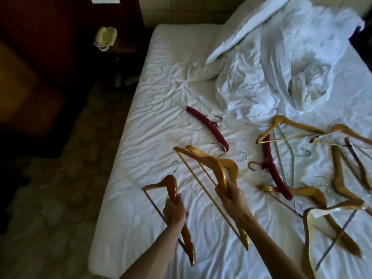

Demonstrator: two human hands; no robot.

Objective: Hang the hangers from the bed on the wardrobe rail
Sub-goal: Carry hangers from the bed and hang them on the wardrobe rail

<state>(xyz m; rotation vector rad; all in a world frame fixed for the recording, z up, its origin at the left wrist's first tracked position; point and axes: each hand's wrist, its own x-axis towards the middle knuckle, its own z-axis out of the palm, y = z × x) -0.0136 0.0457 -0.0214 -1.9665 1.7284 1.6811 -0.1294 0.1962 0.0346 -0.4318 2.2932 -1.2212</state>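
My left hand (174,211) grips one wooden hanger (170,186) by its shoulder, lifted above the bed's near left part. My right hand (229,195) grips two wooden hangers (211,165) together, their hooks pointing away from me. On the white sheet (161,125) lie two dark red padded hangers (209,127) (270,168), a pale thin hanger (285,158) and several wooden hangers (289,128) to the right. The wardrobe rail is not in view.
A rumpled white duvet (271,77) fills the far right of the bed. Patterned floor (70,168) runs along the left of the bed. A dark wooden bedside unit (122,47) with a pale object on it stands at the back left.
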